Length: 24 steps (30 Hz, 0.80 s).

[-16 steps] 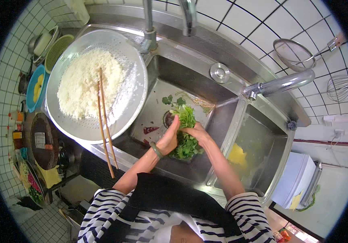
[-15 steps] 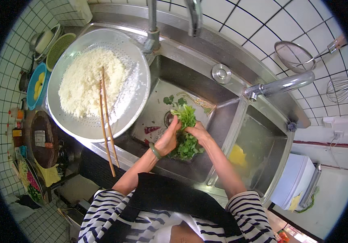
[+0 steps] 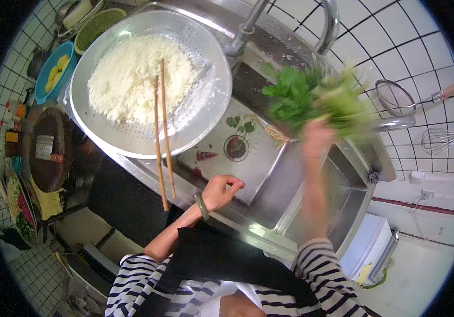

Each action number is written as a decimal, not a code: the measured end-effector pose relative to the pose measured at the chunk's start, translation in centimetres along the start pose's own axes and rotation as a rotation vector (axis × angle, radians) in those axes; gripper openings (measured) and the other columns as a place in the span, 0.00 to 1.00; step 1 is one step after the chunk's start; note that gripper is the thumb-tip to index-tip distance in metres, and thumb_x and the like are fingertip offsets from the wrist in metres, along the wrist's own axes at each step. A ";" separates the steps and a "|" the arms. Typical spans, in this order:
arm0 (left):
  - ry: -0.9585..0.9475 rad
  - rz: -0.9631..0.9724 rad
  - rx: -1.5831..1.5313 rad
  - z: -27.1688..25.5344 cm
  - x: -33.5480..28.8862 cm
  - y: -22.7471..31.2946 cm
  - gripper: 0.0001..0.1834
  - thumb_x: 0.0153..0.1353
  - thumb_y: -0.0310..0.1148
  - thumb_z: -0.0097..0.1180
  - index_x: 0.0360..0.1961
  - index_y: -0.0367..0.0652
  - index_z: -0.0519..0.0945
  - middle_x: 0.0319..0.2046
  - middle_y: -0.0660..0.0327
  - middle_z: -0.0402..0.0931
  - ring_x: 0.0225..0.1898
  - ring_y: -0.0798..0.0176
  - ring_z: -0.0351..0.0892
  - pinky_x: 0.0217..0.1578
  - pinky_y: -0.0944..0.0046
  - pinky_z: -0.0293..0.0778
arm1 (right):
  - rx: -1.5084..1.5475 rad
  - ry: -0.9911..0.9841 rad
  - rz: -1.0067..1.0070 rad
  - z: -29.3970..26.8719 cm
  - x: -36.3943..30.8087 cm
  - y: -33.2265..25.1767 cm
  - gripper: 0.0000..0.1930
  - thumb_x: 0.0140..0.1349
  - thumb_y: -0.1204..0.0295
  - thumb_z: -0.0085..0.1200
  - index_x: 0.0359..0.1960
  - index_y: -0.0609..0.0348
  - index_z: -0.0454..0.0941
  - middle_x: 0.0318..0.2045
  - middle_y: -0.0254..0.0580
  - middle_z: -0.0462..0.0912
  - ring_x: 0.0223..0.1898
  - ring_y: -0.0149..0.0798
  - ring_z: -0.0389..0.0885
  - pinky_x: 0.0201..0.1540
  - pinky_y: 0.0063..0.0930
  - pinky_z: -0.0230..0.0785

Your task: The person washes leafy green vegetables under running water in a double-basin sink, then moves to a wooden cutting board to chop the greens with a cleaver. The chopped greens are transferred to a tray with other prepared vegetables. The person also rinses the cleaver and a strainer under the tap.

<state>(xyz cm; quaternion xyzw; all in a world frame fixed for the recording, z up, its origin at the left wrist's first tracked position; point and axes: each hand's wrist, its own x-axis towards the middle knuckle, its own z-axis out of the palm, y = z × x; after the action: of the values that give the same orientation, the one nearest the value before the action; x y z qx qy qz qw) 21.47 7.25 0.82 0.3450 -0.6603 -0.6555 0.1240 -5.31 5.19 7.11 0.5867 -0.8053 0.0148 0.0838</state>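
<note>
My right hand point(image 3: 319, 138), smeared by motion, grips a bunch of coriander point(image 3: 293, 98) raised above the far side of the sink. Dark leaves spread to its left and pale stems, blurred, to its right. Below and to the left, my left hand point(image 3: 219, 193) hovers over the near edge of the sink basin point(image 3: 253, 171), its fingers curled in and the thumb pointing right. Nothing shows in it. Loose coriander leaves point(image 3: 241, 127) and a reddish scrap point(image 3: 206, 156) lie in the basin around the drain point(image 3: 236, 148).
A large metal colander point(image 3: 206, 113) of white rice, with chopsticks point(image 3: 162, 132) stuck in it, stands at left. Faucets point(image 3: 328, 24) rise behind the basin; a second basin point(image 3: 343, 179) adjoins at right. A strainer point(image 3: 394, 98) and whisk point(image 3: 441, 141) hang on the tiled wall.
My right hand has lifted the coriander up and away to the far right, out of the basin. My left hand has let go of it and drawn back nearer. Droplets now show by the faucet.
</note>
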 end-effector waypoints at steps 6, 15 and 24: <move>-0.054 0.126 -0.117 -0.7 -1.9 0.3 0.12 0.63 0.35 0.55 0.36 0.38 0.84 0.27 0.56 0.83 0.28 0.69 0.80 0.30 0.66 0.74 | 0.247 -0.306 0.261 14.0 -9.9 -4.5 0.27 0.52 0.76 0.52 0.55 0.73 0.67 0.49 0.64 0.76 0.53 0.56 0.75 0.57 0.43 0.67; -0.299 0.264 -0.068 -0.7 -5.0 0.5 0.09 0.63 0.31 0.55 0.39 0.37 0.82 0.31 0.56 0.81 0.31 0.63 0.79 0.32 0.65 0.73 | 0.861 0.615 0.029 -15.2 0.8 3.9 0.16 0.56 0.76 0.53 0.46 0.71 0.75 0.39 0.43 0.83 0.38 0.38 0.80 0.44 0.32 0.73; -0.394 0.026 -0.049 -1.3 -5.4 0.6 0.10 0.65 0.33 0.53 0.38 0.39 0.83 0.31 0.58 0.81 0.30 0.66 0.78 0.32 0.67 0.73 | 0.254 -0.148 0.163 2.5 -3.5 -1.4 0.16 0.51 0.73 0.55 0.40 0.72 0.75 0.32 0.61 0.81 0.36 0.54 0.81 0.44 0.46 0.72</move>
<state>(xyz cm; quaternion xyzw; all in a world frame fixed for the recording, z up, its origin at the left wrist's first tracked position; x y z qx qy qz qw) 26.08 9.51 3.13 0.1984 -0.6602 -0.7243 0.0094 -3.23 7.78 4.03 0.5249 -0.8458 0.0801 -0.0520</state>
